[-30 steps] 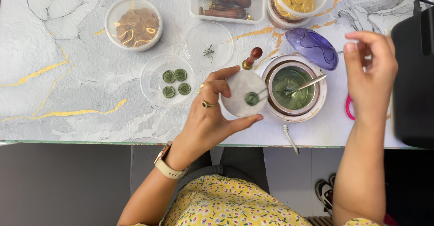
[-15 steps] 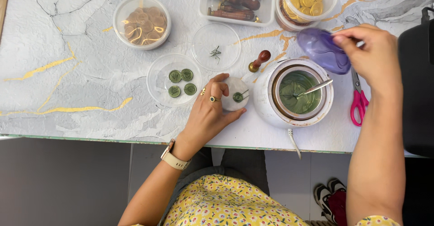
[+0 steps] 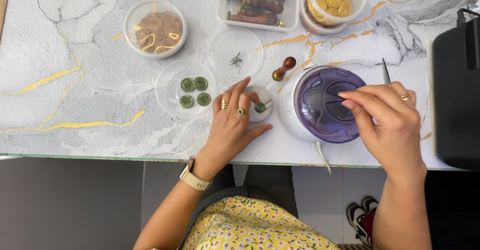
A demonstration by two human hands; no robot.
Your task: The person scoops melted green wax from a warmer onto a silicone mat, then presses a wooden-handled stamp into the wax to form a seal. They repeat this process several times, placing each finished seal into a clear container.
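Head view: left hand [image 3: 231, 125] lies flat on the marble tabletop [image 3: 75, 105], fingers spread, fingertips pressing down a small white disc [image 3: 260, 107] that carries a fresh green wax seal [image 3: 259, 108] — not gripping, just pinning it in place. Right hand [image 3: 387, 122] pinches the centre of the purple lid [image 3: 322, 107], which sits over the white wax melter pot [image 3: 286, 115]; the pot's cord [image 3: 324, 152] hangs off the tabletop's edge. Wooden-handled brass stamp [image 3: 283, 69] lies tilted just above the disc, between it and an open clear dish with a small sprig [image 3: 236, 52]. Left of the hand — clear dish holding four green seals [image 3: 186, 87]. Further back: tub of bronze seals [image 3: 155, 27], tray of spare stamps [image 3: 257, 2], tub of gold seals [image 3: 335, 0]. Black box [image 3: 457, 90] at the right edge.
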